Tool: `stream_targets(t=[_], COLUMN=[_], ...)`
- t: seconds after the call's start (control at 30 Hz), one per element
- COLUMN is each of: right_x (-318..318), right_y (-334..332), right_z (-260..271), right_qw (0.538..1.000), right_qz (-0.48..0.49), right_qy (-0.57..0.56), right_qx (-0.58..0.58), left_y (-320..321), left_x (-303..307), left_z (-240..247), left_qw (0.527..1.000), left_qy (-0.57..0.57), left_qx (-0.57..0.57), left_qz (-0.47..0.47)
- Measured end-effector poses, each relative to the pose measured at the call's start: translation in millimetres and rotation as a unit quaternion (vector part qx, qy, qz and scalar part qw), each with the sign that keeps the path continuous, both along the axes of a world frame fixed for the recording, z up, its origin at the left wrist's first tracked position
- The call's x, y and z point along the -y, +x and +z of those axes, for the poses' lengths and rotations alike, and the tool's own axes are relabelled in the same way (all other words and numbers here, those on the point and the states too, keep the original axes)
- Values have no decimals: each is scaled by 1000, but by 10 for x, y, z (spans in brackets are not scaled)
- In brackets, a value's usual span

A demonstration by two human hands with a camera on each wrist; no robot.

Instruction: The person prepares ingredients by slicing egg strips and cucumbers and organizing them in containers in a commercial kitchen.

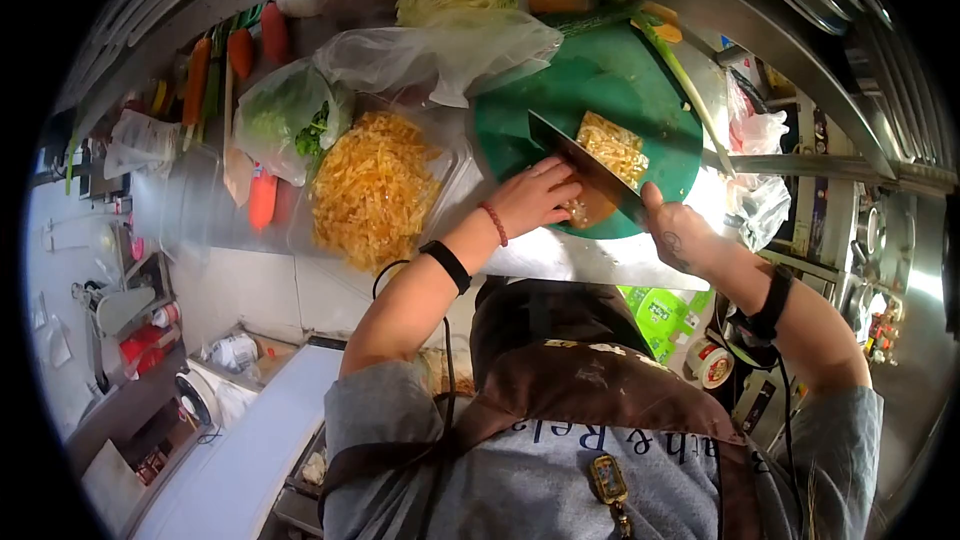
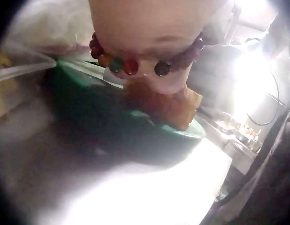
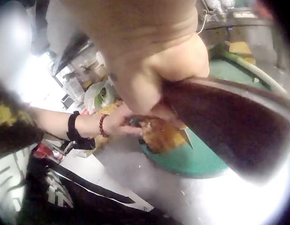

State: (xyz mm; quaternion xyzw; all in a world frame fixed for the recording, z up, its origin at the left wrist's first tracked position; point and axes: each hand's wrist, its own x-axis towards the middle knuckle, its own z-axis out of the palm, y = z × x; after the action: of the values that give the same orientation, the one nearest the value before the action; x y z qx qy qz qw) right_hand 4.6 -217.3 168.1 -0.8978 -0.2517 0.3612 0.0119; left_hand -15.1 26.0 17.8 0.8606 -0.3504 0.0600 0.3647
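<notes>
Head camera gives me the best line on the cut: a round green chopping board (image 1: pixel 510 155) on the silvery metal table (image 1: pixel 530 258), with a broad, dark-bladed metal cleaver (image 1: pixel 585 162) slanting across it from about ten o'clock to five. The golden-brown flat slab (image 1: pixel 597 205) lies at the board's six o'clock, and a pale-yellow, rough-textured block (image 1: pixel 615 145) sits near centre, across the blade. I see the right hand (image 1: pixel 685 232) wrapped round the cleaver's handle and the left hand (image 1: pixel 535 195) clamped on the slab's nine o'clock edge, fingertips very near the blade. For clean work I'd tuck those fingertips back, let the knuckles guide the flat, and slice straight down in even, narrow strips, about like the loose golden heap (image 1: pixel 375 185) at nine o'clock. Whether the edge touches the board, I can't tell.
</notes>
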Motion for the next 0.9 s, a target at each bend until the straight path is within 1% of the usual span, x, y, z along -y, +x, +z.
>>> stream_targets(t=[0.03,0.13,0.17,0.23,0.27,0.3,0.37,0.4,0.43,0.47,0.57,0.6,0.7,0.83,0.9], right_x=[-15,-31,0,65,104,123,-39,-64,-71,-66,48,127,-4,-55,1], right_y=[17,-47,-21,28,122,237,266,200,125,55,-60,-79,-66,-43,-82], right_z=[-117,-576,-670,-722,-701,-581,-71,159,375,496,541,412,241,-116,-527], right_qw=[1000,999,998,992,992,991,997,998,999,999,1000,999,999,999,996], right_qz=[4,-30,-34,-59,-78,-42,-16,-18,-22,-23,-11,-7,-38,-43,-44], right_qy=[1,-4,25,78,71,109,44,30,14,-3,-16,20,-13,23,57], right_qx=[5,18,37,76,69,65,55,45,36,27,10,24,-7,15,48], left_y=[8,-10,-10,-22,-40,-32,-13,-44,-71,-82,-66,-79,-86,-76,-74], left_x=[3,3,-14,21,44,51,44,36,37,37,49,48,55,62,50], left_z=[2,-26,-54,-23,15,25,-48,65,79,89,77,66,32,19,-2], left_qw=[1000,1000,1000,1000,999,998,997,998,999,999,1000,1000,999,1000,999], left_qy=[-7,-21,-14,-4,-4,15,4,22,19,16,7,8,-23,-2,-13], left_qx=[-4,-4,4,22,33,57,71,52,39,27,17,15,7,-10,-6], left_qz=[-3,-4,5,7,20,15,14,25,21,18,11,12,35,21,29])
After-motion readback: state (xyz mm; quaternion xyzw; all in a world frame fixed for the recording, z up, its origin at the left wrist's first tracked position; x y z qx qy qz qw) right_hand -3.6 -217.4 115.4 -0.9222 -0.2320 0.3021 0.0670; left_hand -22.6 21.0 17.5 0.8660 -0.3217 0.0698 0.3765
